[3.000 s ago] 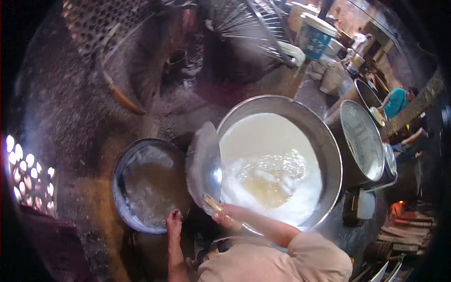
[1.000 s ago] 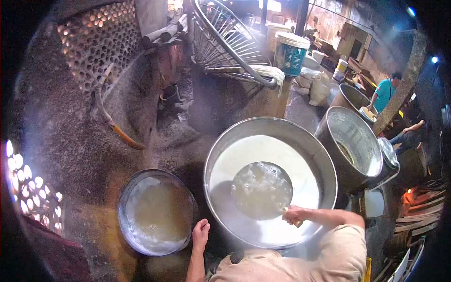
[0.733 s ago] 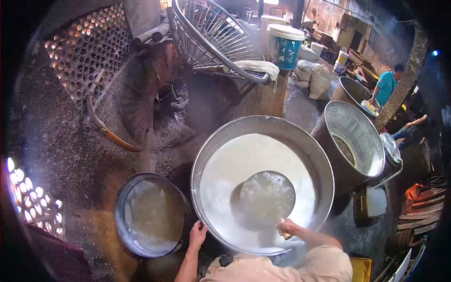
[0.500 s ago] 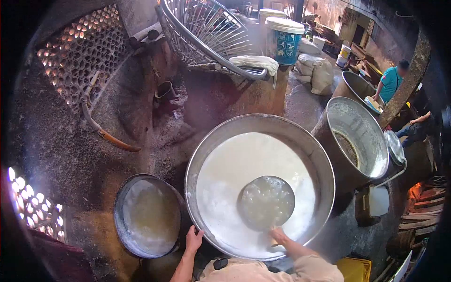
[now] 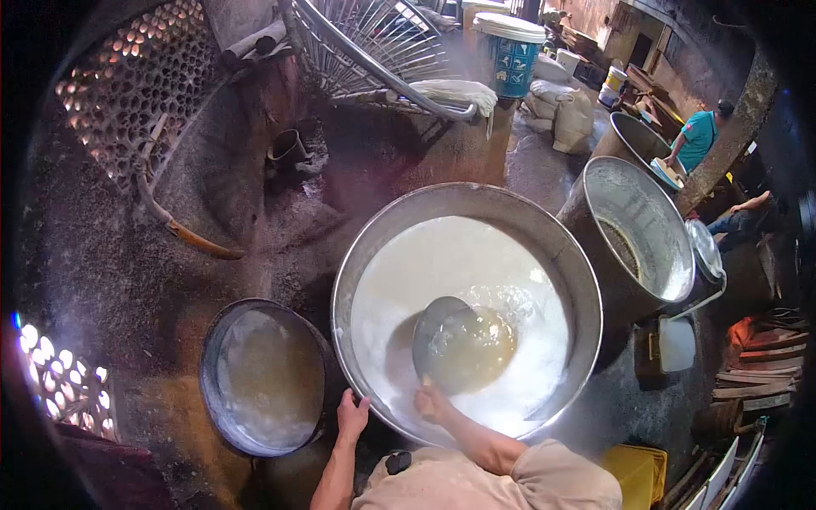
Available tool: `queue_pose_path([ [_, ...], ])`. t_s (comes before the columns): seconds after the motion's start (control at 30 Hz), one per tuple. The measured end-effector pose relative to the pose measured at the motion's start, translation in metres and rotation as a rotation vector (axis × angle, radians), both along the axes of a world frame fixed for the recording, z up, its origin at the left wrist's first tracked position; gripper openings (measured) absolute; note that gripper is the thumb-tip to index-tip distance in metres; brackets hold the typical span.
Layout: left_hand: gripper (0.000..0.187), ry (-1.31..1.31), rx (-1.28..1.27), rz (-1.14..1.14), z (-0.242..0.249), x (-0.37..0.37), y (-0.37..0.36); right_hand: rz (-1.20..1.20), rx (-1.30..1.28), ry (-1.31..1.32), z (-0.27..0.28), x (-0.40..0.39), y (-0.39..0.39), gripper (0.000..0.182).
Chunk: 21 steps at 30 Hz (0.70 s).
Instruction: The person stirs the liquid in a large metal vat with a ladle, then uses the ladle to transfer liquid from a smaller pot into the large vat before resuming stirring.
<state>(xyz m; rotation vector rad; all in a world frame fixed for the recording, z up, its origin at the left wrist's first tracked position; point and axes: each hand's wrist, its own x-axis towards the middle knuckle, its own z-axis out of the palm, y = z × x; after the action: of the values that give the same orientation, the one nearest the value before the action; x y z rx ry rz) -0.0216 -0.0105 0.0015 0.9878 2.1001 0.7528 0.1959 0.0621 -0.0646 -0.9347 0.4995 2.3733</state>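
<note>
Dim workshop floor (image 5: 591,429) all around, right hand (image 5: 433,404) is gripping the ladle (image 5: 427,336), bowl lying tilted just ahead in the pot (image 5: 466,201), left hand (image 5: 352,415) sitting farther off, grip unclear.

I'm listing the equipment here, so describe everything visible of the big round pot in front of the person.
The big round pot is open-topped and looks like dull grey metal, with a thin, brighter rim. It sits near the middle of the view, seemingly upright, base hidden. Whitish liquid lies inside, its surface below the rim, with foam toward the near side. A scoop in the right hand is at the liquid; the left hand appears to touch the near-left rim.
</note>
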Motion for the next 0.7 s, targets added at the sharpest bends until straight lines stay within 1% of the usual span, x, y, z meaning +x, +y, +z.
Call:
queue_pose_path([
  [0.03,0.054,-0.006,0.018,0.007,-0.006,-0.003,-0.002,-0.028,-0.117,0.220,0.001,-0.007,0.003,0.013],
  [0.07,0.054,-0.013,0.022,0.011,0.006,-0.003,-0.003,-0.025,-0.113,0.212,0.009,-0.013,0.005,0.013],
  [0.13,0.051,-0.044,0.061,-0.028,0.028,-0.006,-0.006,0.144,-0.001,0.391,0.030,-0.024,0.004,0.013],
  [0.17,0.051,-0.051,0.066,-0.020,0.019,-0.016,-0.012,0.153,0.002,0.384,0.045,-0.030,0.006,0.013],
  [0.23,0.047,-0.282,0.155,0.092,-0.006,-0.044,-0.037,0.424,0.070,0.440,0.074,-0.043,0.004,0.015],
  [0.27,0.044,-0.288,0.101,0.101,-0.009,-0.061,-0.050,0.559,0.291,0.264,0.088,-0.056,0.003,0.018],
  [0.3,0.042,-0.401,0.127,0.194,-0.012,-0.075,-0.066,0.575,0.287,0.258,0.102,-0.072,0.003,0.018],
  [0.37,0.040,-0.510,0.098,0.396,0.009,-0.102,-0.095,0.818,0.654,0.181,0.125,-0.107,0.010,0.022],
  [0.4,0.040,-0.517,0.104,0.423,0.009,-0.117,-0.109,0.932,0.744,0.005,0.124,-0.126,0.013,0.022],
  [0.43,0.040,-0.521,0.143,0.520,0.007,-0.133,-0.128,0.967,0.740,0.015,0.124,-0.147,0.018,0.022],
  [0.47,0.039,-0.519,0.182,0.628,0.005,-0.147,-0.150,1.028,0.880,-0.148,0.121,-0.170,0.022,0.019],
  [0.5,0.039,-0.513,0.183,0.686,-0.008,-0.160,-0.171,1.090,1.025,-0.298,0.117,-0.196,0.021,0.016],
  [0.53,0.040,-0.469,0.269,0.708,-0.027,-0.175,-0.191,1.174,1.185,-0.428,0.098,-0.221,0.025,0.011],
  [0.57,0.040,-0.417,0.352,0.731,-0.039,-0.188,-0.215,1.246,1.357,-0.549,0.067,-0.245,0.037,0.010],
  [0.6,0.041,-0.444,0.255,0.838,-0.012,-0.192,-0.228,1.142,1.120,-0.399,0.030,-0.268,0.058,0.014],
  [0.63,0.038,-0.513,0.206,0.880,-0.011,-0.201,-0.247,1.167,1.478,-0.783,0.027,-0.297,0.065,0.018],
  [0.67,0.038,-0.507,0.204,0.936,-0.008,-0.206,-0.263,0.852,0.915,-0.510,0.015,-0.324,0.076,0.025],
  [0.7,0.039,-0.504,0.202,0.986,-0.005,-0.209,-0.277,0.774,0.922,-0.732,-0.007,-0.351,0.087,0.044],
])
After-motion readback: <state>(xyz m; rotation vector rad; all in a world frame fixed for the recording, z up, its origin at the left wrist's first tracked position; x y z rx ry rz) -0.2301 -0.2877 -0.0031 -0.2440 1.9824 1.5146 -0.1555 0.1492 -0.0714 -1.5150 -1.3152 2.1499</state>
